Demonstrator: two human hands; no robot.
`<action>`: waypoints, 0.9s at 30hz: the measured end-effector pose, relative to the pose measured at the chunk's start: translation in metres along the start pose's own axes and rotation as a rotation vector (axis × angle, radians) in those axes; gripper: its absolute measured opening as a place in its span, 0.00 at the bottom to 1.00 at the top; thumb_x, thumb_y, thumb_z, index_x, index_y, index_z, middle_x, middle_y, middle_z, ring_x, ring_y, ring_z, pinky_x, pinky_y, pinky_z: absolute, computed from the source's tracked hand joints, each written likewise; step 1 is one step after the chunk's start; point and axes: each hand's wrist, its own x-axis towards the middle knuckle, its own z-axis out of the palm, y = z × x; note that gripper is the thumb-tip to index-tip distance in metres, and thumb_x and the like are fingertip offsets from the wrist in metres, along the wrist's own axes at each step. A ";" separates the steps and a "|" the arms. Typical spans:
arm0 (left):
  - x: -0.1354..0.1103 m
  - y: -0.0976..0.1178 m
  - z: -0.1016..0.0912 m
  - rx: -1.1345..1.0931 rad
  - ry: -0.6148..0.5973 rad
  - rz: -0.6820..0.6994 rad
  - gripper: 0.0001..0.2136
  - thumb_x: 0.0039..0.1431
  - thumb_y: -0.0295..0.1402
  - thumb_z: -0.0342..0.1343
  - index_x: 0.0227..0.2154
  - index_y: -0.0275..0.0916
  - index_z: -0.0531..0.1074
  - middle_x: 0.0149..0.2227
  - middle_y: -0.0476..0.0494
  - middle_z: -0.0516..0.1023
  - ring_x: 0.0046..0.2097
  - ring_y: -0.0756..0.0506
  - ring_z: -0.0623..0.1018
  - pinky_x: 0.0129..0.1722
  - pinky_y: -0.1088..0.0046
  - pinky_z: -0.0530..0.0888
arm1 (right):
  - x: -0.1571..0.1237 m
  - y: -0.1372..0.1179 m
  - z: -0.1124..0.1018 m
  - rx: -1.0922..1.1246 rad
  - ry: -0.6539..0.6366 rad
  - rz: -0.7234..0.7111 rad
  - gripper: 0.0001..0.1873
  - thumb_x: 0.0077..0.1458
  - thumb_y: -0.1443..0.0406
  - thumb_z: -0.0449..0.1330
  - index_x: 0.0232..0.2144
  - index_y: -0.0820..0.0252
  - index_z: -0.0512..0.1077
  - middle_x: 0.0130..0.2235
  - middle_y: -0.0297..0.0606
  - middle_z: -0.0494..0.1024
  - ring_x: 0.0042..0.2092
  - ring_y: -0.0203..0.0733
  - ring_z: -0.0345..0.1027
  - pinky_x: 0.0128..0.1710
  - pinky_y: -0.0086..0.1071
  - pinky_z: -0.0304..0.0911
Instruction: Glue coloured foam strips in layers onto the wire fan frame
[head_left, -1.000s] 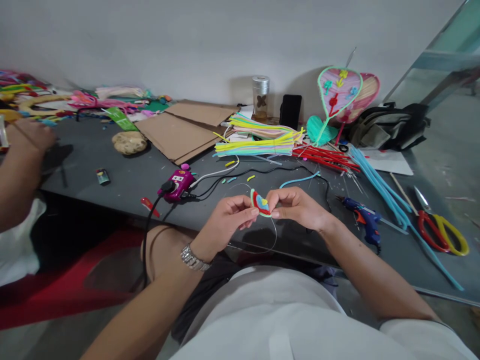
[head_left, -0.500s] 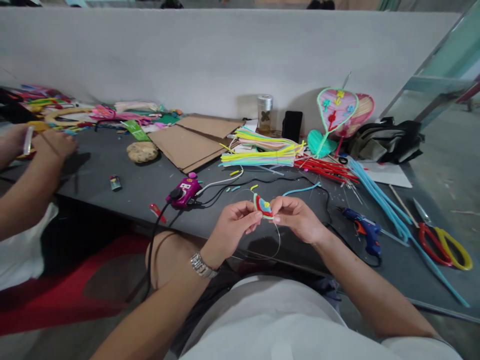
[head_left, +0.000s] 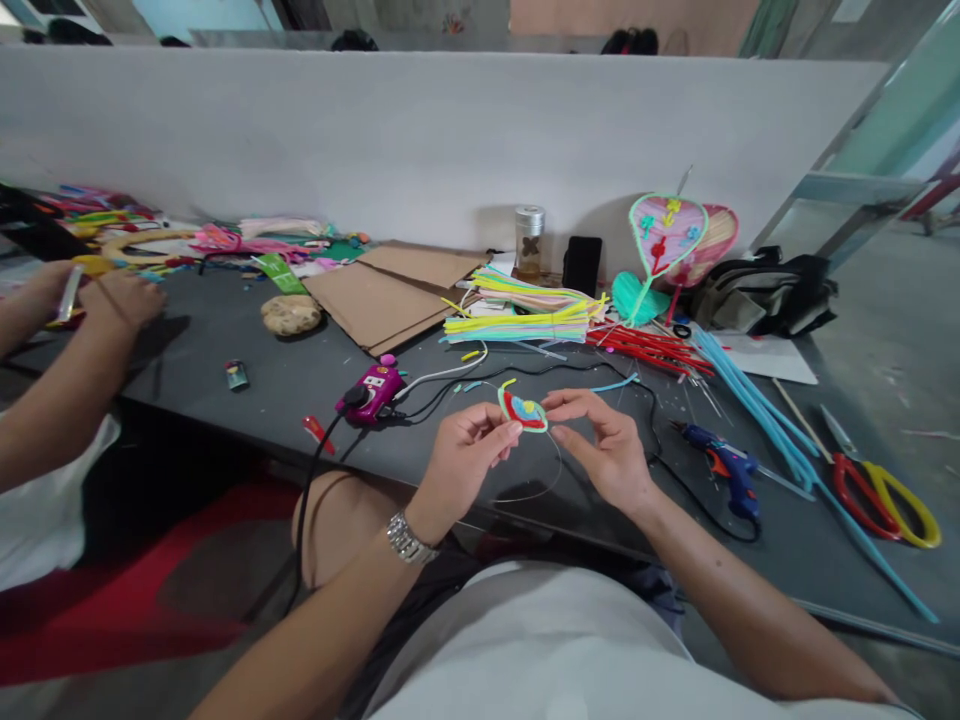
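My left hand (head_left: 472, 462) pinches a small pipe-cleaner shape (head_left: 523, 410) between thumb and fingertips. The shape has red, blue and yellow bands inside a pale green rim, with a yellow end sticking up. A thin, clear wire loop (head_left: 559, 470) seems to hang beneath it. My right hand (head_left: 604, 450) is just to the right, fingers apart and holding nothing, its fingertips very near the shape. At the far left, a co-worker's hand (head_left: 124, 305) rests on the dark table, and their other hand holds a small silver object (head_left: 69, 292).
On the dark grey table lie a blue hot glue gun (head_left: 724, 470), red-and-yellow scissors (head_left: 874, 500), a purple power socket (head_left: 371, 392) with black cables, pipe-cleaner bundles (head_left: 525, 325), cardboard sheets (head_left: 382, 300) and pipe-cleaner fans (head_left: 664, 235). A low white wall runs behind.
My right hand has let go of the shape and moved slightly right, its fingers spreading apart. The view has tilted upward, showing more beyond the wall.
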 end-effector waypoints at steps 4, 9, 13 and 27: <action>-0.004 0.008 0.001 0.029 0.008 0.056 0.12 0.58 0.39 0.65 0.27 0.36 0.75 0.22 0.51 0.72 0.25 0.52 0.67 0.26 0.76 0.64 | -0.010 -0.007 0.001 -0.070 0.038 -0.035 0.05 0.62 0.61 0.66 0.39 0.53 0.78 0.44 0.39 0.80 0.48 0.43 0.73 0.52 0.39 0.65; -0.008 0.036 0.006 0.006 0.029 0.236 0.10 0.59 0.38 0.66 0.27 0.37 0.77 0.24 0.49 0.75 0.28 0.50 0.72 0.30 0.74 0.70 | -0.021 -0.028 0.007 0.012 -0.015 -0.104 0.01 0.62 0.64 0.65 0.37 0.54 0.78 0.34 0.36 0.79 0.36 0.39 0.72 0.35 0.32 0.66; -0.010 0.051 0.013 -0.054 0.071 0.383 0.08 0.56 0.37 0.69 0.34 0.39 0.81 0.37 0.42 0.83 0.41 0.45 0.79 0.45 0.70 0.75 | -0.024 -0.050 0.005 -0.138 -0.086 -0.359 0.08 0.64 0.70 0.61 0.42 0.54 0.77 0.34 0.37 0.82 0.34 0.39 0.75 0.34 0.31 0.67; -0.022 -0.022 -0.024 -0.210 0.265 -0.102 0.16 0.54 0.45 0.67 0.36 0.35 0.80 0.33 0.40 0.84 0.32 0.45 0.81 0.34 0.69 0.77 | -0.059 0.012 0.044 -1.112 -0.360 -0.376 0.13 0.63 0.73 0.55 0.31 0.59 0.76 0.25 0.35 0.74 0.24 0.37 0.60 0.28 0.36 0.46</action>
